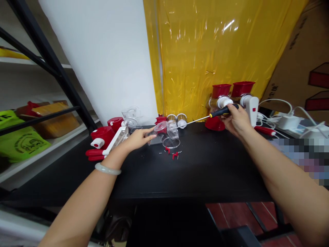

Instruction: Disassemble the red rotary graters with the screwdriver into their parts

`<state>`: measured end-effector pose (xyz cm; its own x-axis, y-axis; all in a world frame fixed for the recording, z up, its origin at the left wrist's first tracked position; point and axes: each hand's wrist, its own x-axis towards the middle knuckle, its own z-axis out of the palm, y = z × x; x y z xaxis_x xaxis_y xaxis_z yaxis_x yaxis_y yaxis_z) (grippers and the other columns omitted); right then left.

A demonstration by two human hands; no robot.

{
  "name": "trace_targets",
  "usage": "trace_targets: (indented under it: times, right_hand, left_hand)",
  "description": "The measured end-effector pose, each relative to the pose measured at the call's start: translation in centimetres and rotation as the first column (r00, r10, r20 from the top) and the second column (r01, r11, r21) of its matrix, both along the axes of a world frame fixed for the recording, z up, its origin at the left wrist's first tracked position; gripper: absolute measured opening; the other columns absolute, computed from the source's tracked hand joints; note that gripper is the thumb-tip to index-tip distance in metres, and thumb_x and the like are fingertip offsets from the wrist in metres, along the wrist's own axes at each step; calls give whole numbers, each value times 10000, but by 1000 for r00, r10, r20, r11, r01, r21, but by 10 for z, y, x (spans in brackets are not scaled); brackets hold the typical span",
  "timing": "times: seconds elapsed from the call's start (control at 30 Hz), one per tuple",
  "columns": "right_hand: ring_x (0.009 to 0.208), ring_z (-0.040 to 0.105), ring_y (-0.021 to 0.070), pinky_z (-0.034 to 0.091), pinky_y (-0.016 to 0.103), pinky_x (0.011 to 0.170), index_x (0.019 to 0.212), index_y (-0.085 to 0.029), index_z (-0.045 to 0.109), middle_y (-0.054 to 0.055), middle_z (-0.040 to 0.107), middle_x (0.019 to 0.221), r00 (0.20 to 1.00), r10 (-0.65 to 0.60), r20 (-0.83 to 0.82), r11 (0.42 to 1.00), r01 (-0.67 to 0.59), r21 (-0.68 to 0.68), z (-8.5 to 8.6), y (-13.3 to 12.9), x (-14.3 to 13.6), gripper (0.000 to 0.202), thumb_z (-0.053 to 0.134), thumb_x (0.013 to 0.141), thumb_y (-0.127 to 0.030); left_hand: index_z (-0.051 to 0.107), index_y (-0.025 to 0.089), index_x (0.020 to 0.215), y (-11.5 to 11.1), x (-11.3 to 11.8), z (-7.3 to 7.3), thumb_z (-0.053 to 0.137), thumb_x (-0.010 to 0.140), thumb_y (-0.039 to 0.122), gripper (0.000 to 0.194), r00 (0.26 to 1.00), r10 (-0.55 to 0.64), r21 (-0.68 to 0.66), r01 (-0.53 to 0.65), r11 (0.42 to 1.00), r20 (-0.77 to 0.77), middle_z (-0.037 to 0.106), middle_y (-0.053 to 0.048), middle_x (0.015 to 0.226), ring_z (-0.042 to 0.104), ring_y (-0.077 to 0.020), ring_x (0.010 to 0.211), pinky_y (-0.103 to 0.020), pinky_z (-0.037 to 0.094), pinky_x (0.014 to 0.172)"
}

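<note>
My right hand is closed around the black-and-yellow handle of a screwdriver. Its long shaft points left, the tip at or close to a clear plastic housing of a rotary grater. Thumb and fingers of my left hand grip the left side of that housing. A clear round rim is at its lower end. Just in front lie small red plastic pieces and several little metal screws or pins. Whether the tip sits in a screw cannot be made out.
Two metal drums stand behind the housing. Red bases, a white crank arm and another clear housing are at left. Graters with red hoppers stand at right, near a power strip with white cables. Shelving borders the left.
</note>
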<state>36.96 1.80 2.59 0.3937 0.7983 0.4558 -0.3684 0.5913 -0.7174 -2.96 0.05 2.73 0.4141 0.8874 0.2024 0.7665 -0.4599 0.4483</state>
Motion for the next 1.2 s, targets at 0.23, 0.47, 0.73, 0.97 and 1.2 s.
trace_targets:
  times: [0.23, 0.47, 0.73, 0.97, 1.2]
  right_hand:
    - [681, 563, 125, 488, 234, 509, 727, -209, 552, -40, 566, 713, 999, -38, -14, 999, 38, 25, 0, 1, 1, 221, 736, 615, -259]
    - [448, 448, 101, 364, 232, 383, 693, -216, 509, -54, 493, 560, 998, 12, 57, 999, -14, 37, 2, -1, 5, 352, 699, 679, -513]
    - [486, 482, 106, 403, 234, 421, 717, -216, 518, -60, 517, 594, 1000, -11, 5, 1000, 11, -27, 4, -4, 2, 234, 722, 604, -239]
    - [459, 471, 123, 387, 250, 391, 667, -212, 506, -34, 476, 535, 995, 102, 13, 994, -101, -30, 5, -7, 7, 307, 667, 703, -471]
    - [372, 371, 85, 353, 215, 369, 682, -217, 480, -80, 406, 436, 996, 3, 91, 1000, -3, -4, 2, -1, 3, 324, 742, 717, -406]
  left_hand:
    - [480, 196, 1430, 0, 1, 0, 521, 877, 563, 665, 1000, 2, 12, -1, 1000, -7, 723, -16, 700, 662, -214, 713, -302, 470, 743]
    - [478, 172, 1430, -1, 1, 1, 526, 880, 538, 663, 1000, 2, 7, -2, 1000, -6, 719, -17, 673, 646, -205, 677, -300, 467, 728]
    - [473, 180, 1433, 1, 1, 0, 527, 877, 550, 670, 1000, -1, 13, 1, 1000, -10, 720, -15, 679, 645, -203, 683, -302, 466, 724]
    - [468, 188, 1437, 1, 0, -1, 535, 875, 545, 669, 1000, -6, -4, 6, 1000, 9, 721, -14, 685, 657, -206, 685, -306, 469, 731]
    - [478, 184, 1429, -1, 2, 0, 532, 876, 550, 666, 1000, 2, -5, -2, 1000, -2, 723, -16, 691, 659, -209, 701, -306, 469, 736]
